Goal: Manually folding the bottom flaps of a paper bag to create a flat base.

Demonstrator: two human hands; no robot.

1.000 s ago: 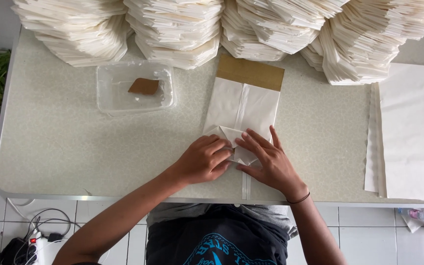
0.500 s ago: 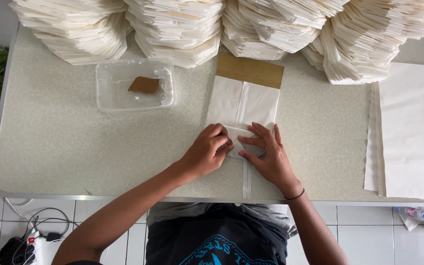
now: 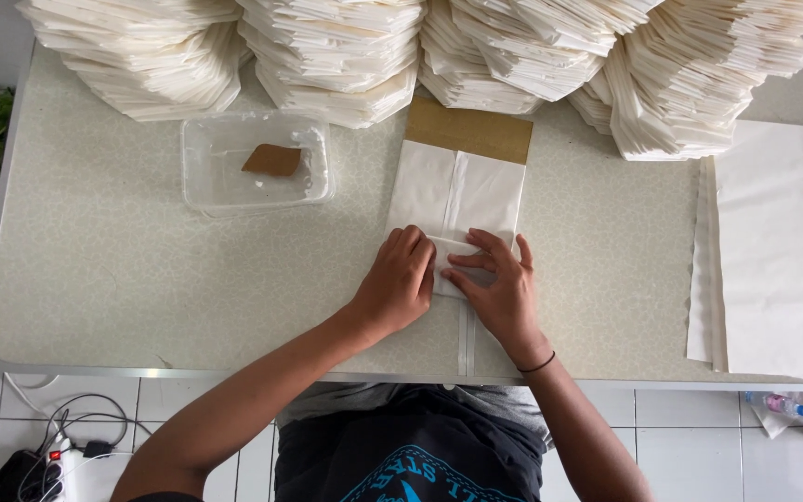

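Where the two hands meet over the white paper bag (image 3: 457,200), the fold beneath them is mostly covered, so its exact shape cannot be made out. Left hand (image 3: 397,284) lies curled, knuckles up, pressing down on the bag's folded lower end; right hand (image 3: 499,288) lies flat with fingers spread, fingertips pinning a small folded flap just beside the left hand. Neither hand closes around anything; both press on the paper. Below the hands, only a narrow strip of the bag shows, running to the near edge of the table (image 3: 113,279).

Flat and pale, the bag has a centre seam along its length, and its far end lies over a brown cardboard sheet (image 3: 468,130). Left of the bag stands a clear plastic tray (image 3: 202,181) holding a brown scrap. Beyond the bag, stacks of folded paper (image 3: 346,56) are cut off by the frame's top. Right of the bag lie large white sheets (image 3: 783,251).
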